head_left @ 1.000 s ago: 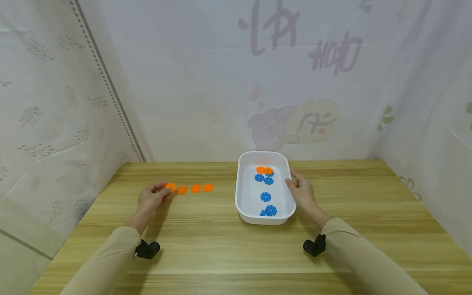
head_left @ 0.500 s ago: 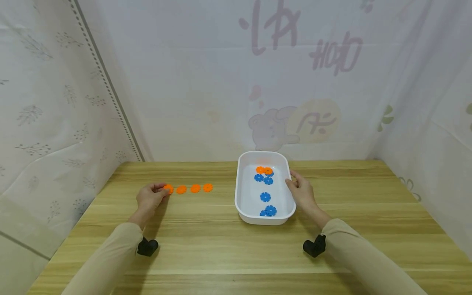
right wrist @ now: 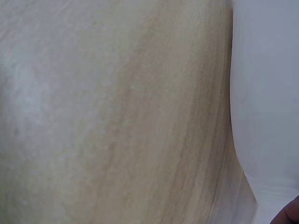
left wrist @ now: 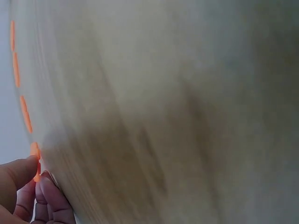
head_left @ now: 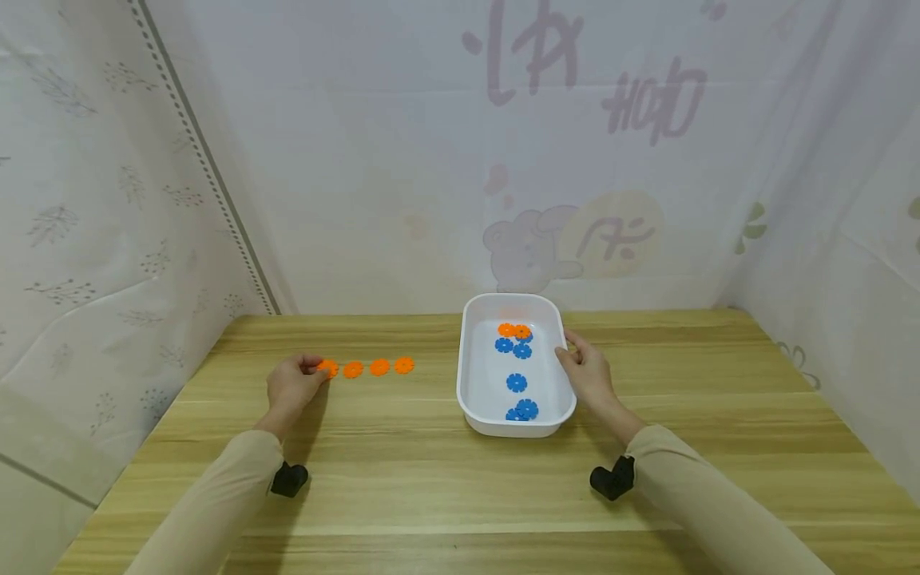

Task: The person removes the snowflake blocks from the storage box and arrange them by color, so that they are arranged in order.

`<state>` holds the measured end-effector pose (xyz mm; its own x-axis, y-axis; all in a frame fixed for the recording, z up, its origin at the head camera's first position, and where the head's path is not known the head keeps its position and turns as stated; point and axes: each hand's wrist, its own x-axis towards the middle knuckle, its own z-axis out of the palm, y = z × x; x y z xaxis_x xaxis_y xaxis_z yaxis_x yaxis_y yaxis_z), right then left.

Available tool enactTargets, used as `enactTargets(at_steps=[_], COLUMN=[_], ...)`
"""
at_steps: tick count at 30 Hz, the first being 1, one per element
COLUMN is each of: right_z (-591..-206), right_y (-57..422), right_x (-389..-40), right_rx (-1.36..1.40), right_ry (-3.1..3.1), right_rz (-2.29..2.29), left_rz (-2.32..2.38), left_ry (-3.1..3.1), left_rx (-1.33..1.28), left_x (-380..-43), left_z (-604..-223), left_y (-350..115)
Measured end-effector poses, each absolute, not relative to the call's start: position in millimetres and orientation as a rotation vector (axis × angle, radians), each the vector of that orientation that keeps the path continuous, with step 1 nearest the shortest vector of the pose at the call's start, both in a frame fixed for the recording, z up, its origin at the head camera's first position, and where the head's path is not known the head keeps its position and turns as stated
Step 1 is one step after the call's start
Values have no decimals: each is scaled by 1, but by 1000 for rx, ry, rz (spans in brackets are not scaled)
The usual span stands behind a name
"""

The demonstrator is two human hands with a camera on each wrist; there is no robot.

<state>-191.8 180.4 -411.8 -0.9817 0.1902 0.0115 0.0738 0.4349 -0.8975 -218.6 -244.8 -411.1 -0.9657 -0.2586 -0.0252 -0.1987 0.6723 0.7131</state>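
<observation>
My left hand (head_left: 293,387) pinches an orange notched plastic disc (head_left: 329,368) between thumb and fingers, at the left end of a row on the table. Three similar orange discs (head_left: 379,367) lie flat to its right, spaced apart. The left wrist view shows the thumb against the held orange disc (left wrist: 35,150), seen edge-on. At the right, my right hand (head_left: 591,375) grips the right rim of a white rectangular tray (head_left: 489,391), thumb over the edge. Inside the tray are two orange discs (head_left: 506,330) at the far end and several blue discs (head_left: 516,382).
The wooden table (head_left: 402,495) carries the tray right of its middle. A printed cloth (head_left: 374,176) hangs behind and along both sides. In the right wrist view, the tray's outer wall (right wrist: 266,93) fills the right side.
The left hand, holding the orange disc, has shifted slightly left and down into line with the other three. The right hand and tray stay put.
</observation>
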Motion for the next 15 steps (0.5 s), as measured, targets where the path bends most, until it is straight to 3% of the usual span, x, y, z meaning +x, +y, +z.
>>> enactTargets(at_steps=[15], right_z=[-413], right_y=[183], right_x=[-193], right_rx=[-199], right_ry=[-2550], right_rz=[1565], left_rz=[-1060], left_ry=[-2849], left_rx=[311], left_x=[-217], left_z=[-412], left_y=[-244])
